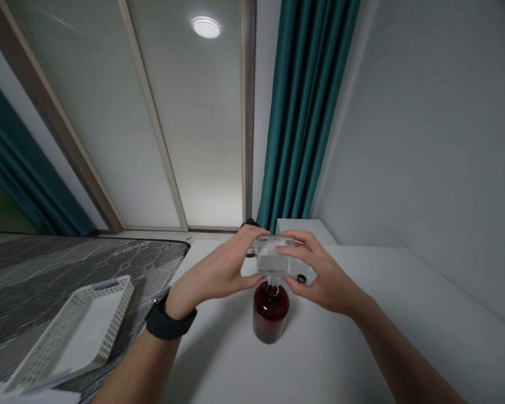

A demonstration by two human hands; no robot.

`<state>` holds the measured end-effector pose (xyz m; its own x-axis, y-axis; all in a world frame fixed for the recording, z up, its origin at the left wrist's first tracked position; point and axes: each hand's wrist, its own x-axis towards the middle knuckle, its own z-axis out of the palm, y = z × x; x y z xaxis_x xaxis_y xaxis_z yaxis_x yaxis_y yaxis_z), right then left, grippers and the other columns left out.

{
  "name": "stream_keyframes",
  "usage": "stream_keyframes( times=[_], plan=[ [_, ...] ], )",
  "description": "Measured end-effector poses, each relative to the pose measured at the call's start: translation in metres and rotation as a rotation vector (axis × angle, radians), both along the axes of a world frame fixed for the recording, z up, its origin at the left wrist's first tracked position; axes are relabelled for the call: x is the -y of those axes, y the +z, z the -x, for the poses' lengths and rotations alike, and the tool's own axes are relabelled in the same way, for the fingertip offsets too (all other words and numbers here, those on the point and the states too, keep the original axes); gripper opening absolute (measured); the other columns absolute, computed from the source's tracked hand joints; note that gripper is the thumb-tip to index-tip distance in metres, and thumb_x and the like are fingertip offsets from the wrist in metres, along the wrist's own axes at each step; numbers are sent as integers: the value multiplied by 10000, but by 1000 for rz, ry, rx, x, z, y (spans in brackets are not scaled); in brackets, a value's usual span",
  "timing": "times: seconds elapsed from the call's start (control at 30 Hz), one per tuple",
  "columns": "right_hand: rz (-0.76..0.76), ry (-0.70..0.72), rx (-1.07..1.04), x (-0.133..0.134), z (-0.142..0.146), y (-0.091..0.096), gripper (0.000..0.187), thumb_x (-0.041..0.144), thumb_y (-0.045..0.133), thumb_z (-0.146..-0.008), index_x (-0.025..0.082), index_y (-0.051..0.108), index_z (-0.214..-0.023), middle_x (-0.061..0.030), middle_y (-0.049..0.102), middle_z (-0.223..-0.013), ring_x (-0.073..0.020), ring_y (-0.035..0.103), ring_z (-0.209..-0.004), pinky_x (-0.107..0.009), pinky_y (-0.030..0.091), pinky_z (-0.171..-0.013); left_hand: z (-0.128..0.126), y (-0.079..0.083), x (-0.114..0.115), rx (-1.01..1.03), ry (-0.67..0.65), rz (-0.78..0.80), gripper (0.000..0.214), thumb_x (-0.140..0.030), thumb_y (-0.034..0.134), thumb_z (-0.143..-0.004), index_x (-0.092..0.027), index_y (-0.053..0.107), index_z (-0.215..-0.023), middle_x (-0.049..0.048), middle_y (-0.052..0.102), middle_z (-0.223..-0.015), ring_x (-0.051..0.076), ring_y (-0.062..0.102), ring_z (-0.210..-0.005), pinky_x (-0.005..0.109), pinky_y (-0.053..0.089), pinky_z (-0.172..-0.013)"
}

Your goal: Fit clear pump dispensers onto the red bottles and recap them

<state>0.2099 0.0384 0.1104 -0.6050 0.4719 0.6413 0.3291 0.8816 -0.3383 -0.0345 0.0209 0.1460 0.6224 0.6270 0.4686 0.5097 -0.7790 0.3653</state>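
A clear glass bottle (270, 264) is held upside down between my two hands, its neck pointing down at the mouth of a brown-red bottle (271, 317). The brown-red bottle stands upright on the white table (332, 353). My left hand (229, 261) grips the clear bottle's left side, with a dark watch (170, 320) on the wrist. On its right side are the fingers of my right hand (315, 272), curled round it. A small black round piece (302, 278) shows by my right thumb; what it belongs to is unclear. Whether the two necks touch, I cannot tell.
Behind my left hand a dark bottle top (250, 223) shows, its body mostly hidden. A white perforated basket (73, 331) sits at the left on a grey patterned surface (21, 292). Past the table are a white box-like block (305, 227), a teal curtain (305, 112) and sliding doors.
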Motion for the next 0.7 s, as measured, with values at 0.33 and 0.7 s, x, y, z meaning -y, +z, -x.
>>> stream_keyframes(
  times=[0.33, 0.7],
  plan=[
    [-4, 6, 2, 1, -1, 0, 572, 109, 638, -842, 296, 487, -1361, -111, 393, -1416, -265, 496, -1299, -470, 480, -1085, 0, 0, 0, 8, 2, -6, 693, -177, 707, -811, -258, 331, -1387, 119, 489, -1358, 293, 515, -1261, 482, 470, -1059],
    [0, 8, -8, 1, 0, 0, 582, 99, 629, -839, 314, 489, -1361, -105, 391, -1423, -259, 523, -1255, -475, 497, -1061, -1, 3, 2, 9, 1, -8, 668, -174, 700, -810, -265, 346, -1368, 114, 508, -1324, 296, 533, -1221, 488, 493, -1018]
  ],
)
